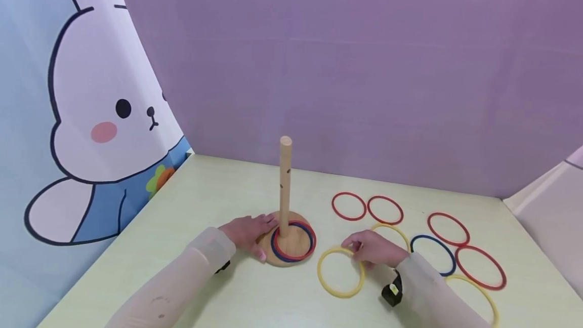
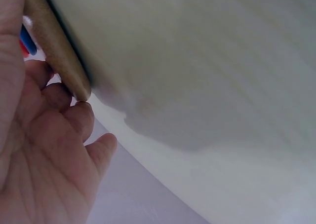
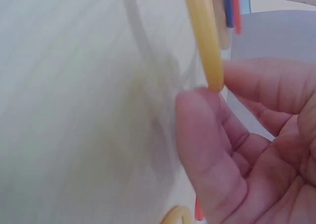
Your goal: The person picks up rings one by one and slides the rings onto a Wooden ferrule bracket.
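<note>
In the head view a round wooden base (image 1: 296,215) carries an upright wooden post (image 1: 285,186). A red ring (image 1: 314,237) and a blue ring (image 1: 275,248) lie around the post's foot on the base. My left hand (image 1: 246,233) rests on the left side of the base, its fingers spread over the rim and the thumb near the front edge. The left wrist view has those fingertips against the rim of the base (image 2: 59,46). My right hand (image 1: 375,248) pinches the edge of a yellow ring (image 1: 320,272) between thumb and forefinger, with the pinched edge lifted above the table (image 3: 98,110).
Two red rings (image 1: 349,218) lie at the back right of the post. Behind my right hand is another yellow ring (image 1: 391,226). Farther right lie a blue ring (image 1: 432,238), two more red rings (image 1: 448,214) and a yellow ring (image 1: 489,302). A purple backdrop (image 1: 346,75) stands behind.
</note>
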`<state>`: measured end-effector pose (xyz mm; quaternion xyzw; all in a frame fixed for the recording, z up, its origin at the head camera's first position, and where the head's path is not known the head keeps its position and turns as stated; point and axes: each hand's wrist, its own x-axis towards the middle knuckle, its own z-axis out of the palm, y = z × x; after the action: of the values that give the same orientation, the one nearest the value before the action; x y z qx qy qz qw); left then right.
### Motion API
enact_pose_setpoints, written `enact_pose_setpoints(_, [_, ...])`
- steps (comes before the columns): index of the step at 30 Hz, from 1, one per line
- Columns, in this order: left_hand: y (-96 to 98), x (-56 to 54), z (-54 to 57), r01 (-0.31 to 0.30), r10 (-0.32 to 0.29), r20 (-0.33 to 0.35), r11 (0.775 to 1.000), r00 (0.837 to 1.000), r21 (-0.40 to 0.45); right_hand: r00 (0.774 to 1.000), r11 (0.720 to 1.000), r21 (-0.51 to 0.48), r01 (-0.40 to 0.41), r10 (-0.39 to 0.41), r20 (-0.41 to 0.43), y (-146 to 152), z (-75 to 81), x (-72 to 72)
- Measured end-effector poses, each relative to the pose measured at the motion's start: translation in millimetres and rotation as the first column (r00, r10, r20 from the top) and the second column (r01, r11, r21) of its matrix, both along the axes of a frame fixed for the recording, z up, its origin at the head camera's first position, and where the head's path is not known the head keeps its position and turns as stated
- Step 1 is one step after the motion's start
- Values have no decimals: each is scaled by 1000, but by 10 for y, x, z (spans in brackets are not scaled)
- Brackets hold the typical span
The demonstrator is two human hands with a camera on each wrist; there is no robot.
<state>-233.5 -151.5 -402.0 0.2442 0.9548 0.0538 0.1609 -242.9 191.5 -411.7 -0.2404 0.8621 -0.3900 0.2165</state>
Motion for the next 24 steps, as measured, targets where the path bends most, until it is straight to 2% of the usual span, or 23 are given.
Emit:
enact_pose_setpoints(7, [0,9,8,7,-7,-9,1000,1000,-6,991,996,-93,13,-1,136,4,14,43])
enact_pose_setpoints(14, [9,13,10,0,0,-10,1000,1000,-10,953,971,-233,54,20,302,-7,-28,107])
enact_pose_setpoints(24, [-1,-21,-33,-5,5,-4,1000,1000,-3,932,951,-308,39,77,356,-44,-81,144])
